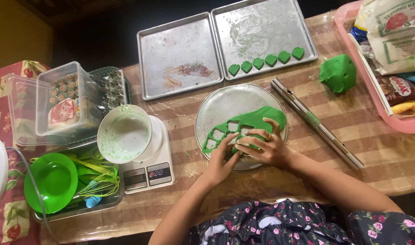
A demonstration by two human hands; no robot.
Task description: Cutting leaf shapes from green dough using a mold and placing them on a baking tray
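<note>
A flattened sheet of green dough [257, 119] with several heart-shaped holes lies on a round glass plate [221, 105]. My left hand [222, 159] presses its fingers on the sheet's near edge. My right hand [266, 146], with a ring on one finger, is cupped over the dough right beside it; whether a cutter sits beneath it I cannot tell. Several green heart cut-outs [265, 61] lie in a row on the right-hand metal baking tray [262, 27]. The left baking tray [178, 54] carries only smears.
A lump of green dough [338, 72] and a metal rolling pin [316, 122] lie to the right. A pink tray [398, 122] holds packets. At the left are a smeared white bowl [124, 133] on a kitchen scale [153, 172], clear boxes [62, 104] and green utensils [53, 181].
</note>
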